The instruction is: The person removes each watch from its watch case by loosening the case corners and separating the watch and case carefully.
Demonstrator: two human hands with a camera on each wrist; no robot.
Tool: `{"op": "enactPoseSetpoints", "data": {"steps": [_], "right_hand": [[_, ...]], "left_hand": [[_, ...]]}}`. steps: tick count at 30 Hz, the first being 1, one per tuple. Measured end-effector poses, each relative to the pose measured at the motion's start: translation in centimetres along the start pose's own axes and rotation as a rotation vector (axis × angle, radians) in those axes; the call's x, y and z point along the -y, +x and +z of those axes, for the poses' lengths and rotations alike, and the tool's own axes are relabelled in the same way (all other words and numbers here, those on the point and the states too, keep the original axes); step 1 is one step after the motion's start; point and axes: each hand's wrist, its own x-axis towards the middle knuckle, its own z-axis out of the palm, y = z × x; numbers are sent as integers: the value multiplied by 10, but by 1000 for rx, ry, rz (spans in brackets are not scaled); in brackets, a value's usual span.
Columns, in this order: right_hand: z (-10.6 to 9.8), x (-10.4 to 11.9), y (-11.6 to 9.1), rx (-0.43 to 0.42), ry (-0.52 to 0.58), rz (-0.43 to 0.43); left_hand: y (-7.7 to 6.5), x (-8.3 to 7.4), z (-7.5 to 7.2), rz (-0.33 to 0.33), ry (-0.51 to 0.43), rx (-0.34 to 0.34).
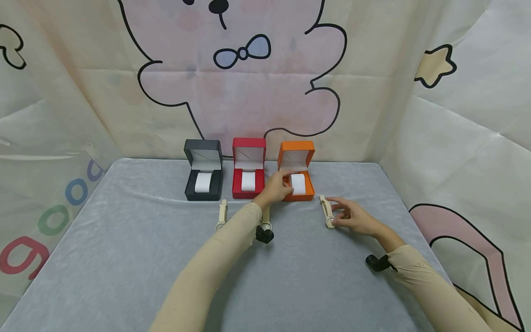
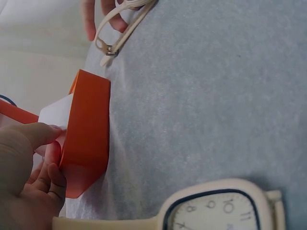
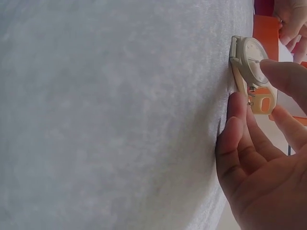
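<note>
My left hand (image 1: 274, 188) reaches into the open orange watch box (image 1: 296, 197), and its thumb and fingers pinch the left end of the white cushion (image 1: 298, 184) inside. To the right of that box, my right hand (image 1: 354, 219) holds a cream wristwatch (image 3: 254, 62) at the tabletop. Its thumb lies against the round dial, with the fingers about the strap. A second cream watch (image 2: 216, 208) with a squarish dial lies under my left wrist. Farther left is a third cream watch (image 1: 222, 211), partly hidden by my left sleeve.
Open black (image 1: 203, 196) and red (image 1: 249, 196) watch boxes, each with a white cushion, stand left of the orange one near the back edge. Grey cloth covers the table (image 1: 124, 258). A printed curtain (image 1: 249, 101) hangs close behind the boxes.
</note>
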Motion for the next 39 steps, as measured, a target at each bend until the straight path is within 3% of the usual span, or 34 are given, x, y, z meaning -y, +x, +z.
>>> {"op": "enactPoseSetpoints", "data": {"steps": [17,23,27,35,39], "right_hand": [[-1,2,-1,-3,-27,13],[-1,0,0,-4,-24,4],[-2,0,0,-5,-21,1],[-5,3,0,-25,-44,29],[-7,4,0,-61,-48,42]], "left_hand": [[2,-5,-1,-20,8,-26],[4,-5,-1,-22,74,-29],[6,-5,-2,-41,109,-14],[3,-11,-7,-106,84,39],[1,-13,-10,-78,71,56]]}}
